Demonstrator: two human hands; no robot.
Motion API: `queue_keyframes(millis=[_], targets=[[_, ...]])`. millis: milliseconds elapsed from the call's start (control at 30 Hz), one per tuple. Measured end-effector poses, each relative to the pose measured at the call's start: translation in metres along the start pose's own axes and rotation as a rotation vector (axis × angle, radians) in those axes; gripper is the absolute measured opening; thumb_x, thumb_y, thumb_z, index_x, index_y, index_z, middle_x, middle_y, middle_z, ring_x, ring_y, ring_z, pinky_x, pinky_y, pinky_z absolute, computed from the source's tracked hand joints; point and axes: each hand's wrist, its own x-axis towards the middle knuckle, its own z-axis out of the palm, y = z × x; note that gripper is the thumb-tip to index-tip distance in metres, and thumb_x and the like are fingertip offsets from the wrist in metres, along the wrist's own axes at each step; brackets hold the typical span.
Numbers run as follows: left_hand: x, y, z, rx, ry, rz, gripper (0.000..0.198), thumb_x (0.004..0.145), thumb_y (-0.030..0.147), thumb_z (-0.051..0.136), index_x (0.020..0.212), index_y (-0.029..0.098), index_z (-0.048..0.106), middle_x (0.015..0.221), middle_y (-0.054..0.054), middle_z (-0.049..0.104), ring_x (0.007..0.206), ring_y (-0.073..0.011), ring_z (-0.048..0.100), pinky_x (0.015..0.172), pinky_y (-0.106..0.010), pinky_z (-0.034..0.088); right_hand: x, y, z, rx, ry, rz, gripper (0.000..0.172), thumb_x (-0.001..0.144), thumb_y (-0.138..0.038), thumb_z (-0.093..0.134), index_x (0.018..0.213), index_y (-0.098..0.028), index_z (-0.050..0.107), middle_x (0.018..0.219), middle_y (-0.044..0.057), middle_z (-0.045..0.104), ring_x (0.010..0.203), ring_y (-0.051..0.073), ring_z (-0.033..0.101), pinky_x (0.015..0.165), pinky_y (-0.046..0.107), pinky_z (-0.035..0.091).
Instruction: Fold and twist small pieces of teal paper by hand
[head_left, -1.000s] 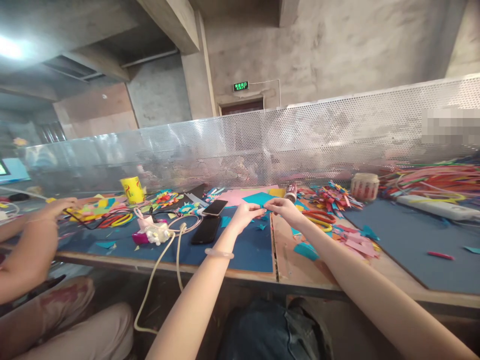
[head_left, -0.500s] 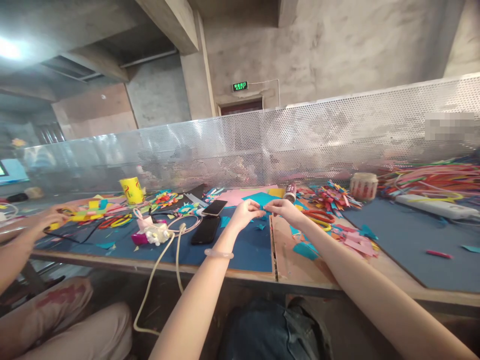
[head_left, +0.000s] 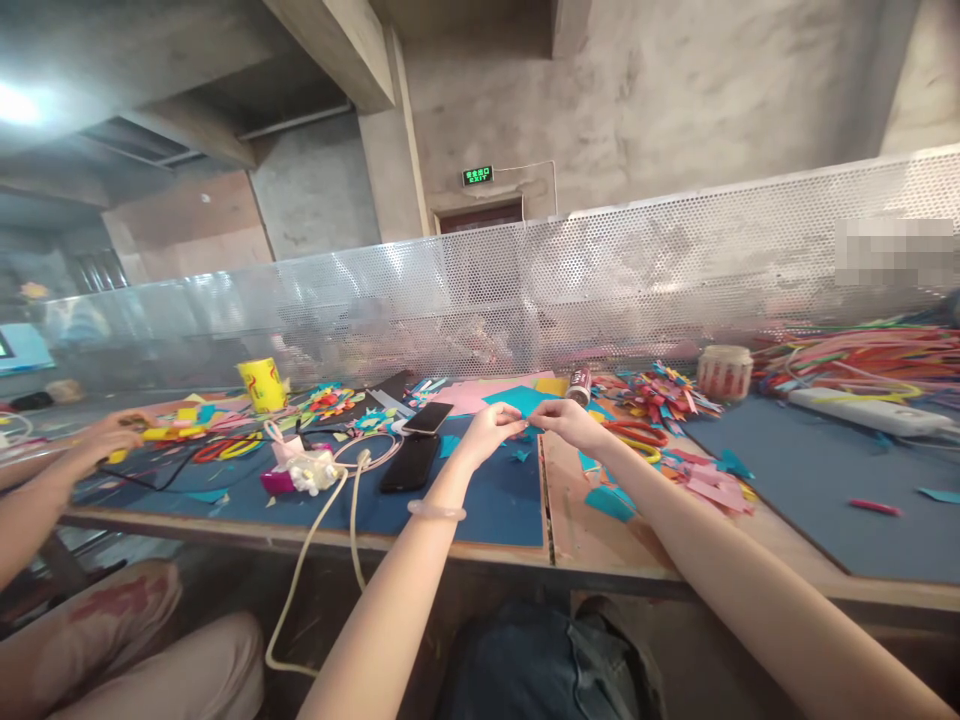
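My left hand (head_left: 491, 432) and my right hand (head_left: 574, 425) meet above the join of two work boards, thumbs and fingertips pinched. Between the tips shows a small piece of blue paper (head_left: 528, 428), mostly hidden by the fingers. Just behind them lies a larger blue paper sheet (head_left: 519, 397), beside a pink sheet (head_left: 469, 393). A small blue scrap (head_left: 520, 456) rests on the dark blue mat (head_left: 487, 510) below my hands. Red-handled scissors (head_left: 637, 432) with a yellow loop lie right of my right hand.
Two phones (head_left: 410, 463) and a white cable (head_left: 306, 560) are at left, with a yellow cup (head_left: 263, 386) behind. A small brown bottle (head_left: 579, 384), a paper-strip pile (head_left: 664, 400), a jar (head_left: 724, 373) and a power strip (head_left: 862, 412) stand right. A co-worker's hand (head_left: 112, 437) works far left.
My fingertips have shifted very slightly, and both hands stay pinched together in the same place. The co-worker's hand at far left has moved a little.
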Motion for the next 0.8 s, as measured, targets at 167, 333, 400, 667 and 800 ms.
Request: queue_keyframes(millis=[167,333,400,667,800], targets=[[0.001,-0.001,-0.004,-0.090,0.031,0.041,0.030,0.065,0.030,0.065,0.089,0.015,0.057,0.076,-0.003,0.061,0.068,-0.0119,0.058,0.067,-0.027,0.046,-0.001,-0.005,0.002,0.058,0.015,0.026,0.031,0.069,-0.044,0.055,0.078,-0.015,0.065,0.075,0.003,0.061,0.071,0.014,0.051,0.064,0.026,0.039],[-0.001,0.003,-0.005,-0.174,0.048,0.085,0.035,0.068,0.030,0.062,0.100,0.017,0.058,0.079,-0.004,0.062,0.074,-0.0139,0.059,0.074,-0.030,0.047,-0.002,-0.008,0.006,0.171,0.016,0.063,0.033,0.068,-0.041,0.058,0.088,-0.017,0.066,0.088,0.005,0.063,0.080,0.016,0.054,0.066,0.026,0.041],[-0.001,0.003,-0.004,-0.169,0.048,0.087,0.031,0.068,0.029,0.062,0.095,0.015,0.059,0.079,-0.004,0.062,0.074,-0.0144,0.059,0.074,-0.031,0.047,-0.002,-0.006,0.007,0.224,0.029,0.085,0.032,0.067,-0.040,0.059,0.086,-0.016,0.066,0.088,0.006,0.063,0.080,0.016,0.055,0.065,0.027,0.042],[0.000,0.004,-0.002,-0.157,0.095,0.124,0.024,0.068,0.028,0.063,0.087,0.014,0.060,0.083,-0.005,0.063,0.078,-0.0156,0.059,0.076,-0.032,0.048,0.000,-0.001,0.011,0.376,0.061,0.152,0.027,0.063,-0.035,0.063,0.084,-0.017,0.065,0.082,0.005,0.063,0.078,0.015,0.056,0.064,0.025,0.041],[-0.001,0.006,0.000,-0.154,0.108,0.125,0.023,0.067,0.028,0.063,0.086,0.015,0.060,0.082,-0.005,0.063,0.078,-0.0156,0.060,0.076,-0.033,0.048,-0.001,-0.001,0.012,0.448,0.063,0.139,0.024,0.062,-0.033,0.064,0.081,-0.018,0.065,0.078,0.003,0.062,0.076,0.014,0.056,0.064,0.025,0.040]])
